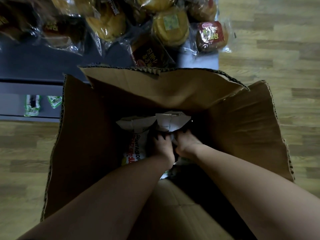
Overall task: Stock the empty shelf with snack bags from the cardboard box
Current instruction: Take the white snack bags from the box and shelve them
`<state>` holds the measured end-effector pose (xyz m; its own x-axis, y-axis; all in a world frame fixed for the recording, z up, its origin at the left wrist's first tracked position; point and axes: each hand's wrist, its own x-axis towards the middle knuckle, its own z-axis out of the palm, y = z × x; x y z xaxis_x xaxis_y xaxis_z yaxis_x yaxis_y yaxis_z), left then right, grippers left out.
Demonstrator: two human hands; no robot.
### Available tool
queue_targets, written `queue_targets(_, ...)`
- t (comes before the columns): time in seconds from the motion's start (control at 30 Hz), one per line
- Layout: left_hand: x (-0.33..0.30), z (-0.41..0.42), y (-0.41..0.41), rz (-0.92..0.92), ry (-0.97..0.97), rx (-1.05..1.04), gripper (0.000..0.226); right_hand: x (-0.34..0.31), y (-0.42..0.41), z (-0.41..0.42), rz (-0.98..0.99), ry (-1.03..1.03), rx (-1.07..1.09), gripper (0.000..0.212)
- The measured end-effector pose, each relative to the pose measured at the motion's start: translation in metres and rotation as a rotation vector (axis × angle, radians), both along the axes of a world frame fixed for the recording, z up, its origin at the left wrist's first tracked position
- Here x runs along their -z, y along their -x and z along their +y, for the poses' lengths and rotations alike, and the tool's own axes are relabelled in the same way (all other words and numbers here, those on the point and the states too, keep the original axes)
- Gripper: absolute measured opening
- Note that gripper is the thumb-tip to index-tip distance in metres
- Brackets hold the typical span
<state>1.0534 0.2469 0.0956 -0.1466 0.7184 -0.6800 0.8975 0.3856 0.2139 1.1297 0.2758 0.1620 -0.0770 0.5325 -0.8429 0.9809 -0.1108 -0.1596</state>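
Note:
A large open cardboard box stands on the floor below me, its flaps spread. Both my arms reach deep into it. My left hand and my right hand are side by side at the bottom, fingers closed on a white snack bag whose crimped top sticks up beyond them. A second white snack bag with red and yellow print lies just left of my left hand. The box's floor around them is dark.
A grey shelf runs along the top left, holding several wrapped bread and cake packs. Its lower tier carries two small green packets. Wood-pattern floor lies to the right and left of the box.

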Motion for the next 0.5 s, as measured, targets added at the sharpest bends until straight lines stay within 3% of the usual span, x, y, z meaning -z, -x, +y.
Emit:
queue_targets(0.1, 0.001, 0.002, -0.005, -0.056, -0.091, -0.231, 0.046, 0.003, -0.002, 0.003, 0.013, 0.014, -0.021, 0.021)
queue_targets(0.13, 0.000, 0.002, -0.004, -0.084, -0.102, -0.203, 0.042, 0.002, -0.002, 0.003, 0.018, 0.028, -0.003, 0.018)
queue_targets(0.23, -0.018, 0.009, 0.009, -0.122, -0.080, -0.031, 0.033, -0.005, -0.003, 0.003, 0.017, -0.011, 0.037, 0.035)
queue_targets(0.33, -0.041, 0.014, 0.023, -0.201, 0.173, 0.219, 0.047, -0.013, -0.005, 0.006, 0.033, 0.022, 0.069, 0.042)
queue_targets(0.5, -0.085, 0.027, 0.028, -0.252, 0.264, 0.206, 0.019, -0.030, -0.008, 0.012, 0.077, 0.160, 0.174, 0.058)
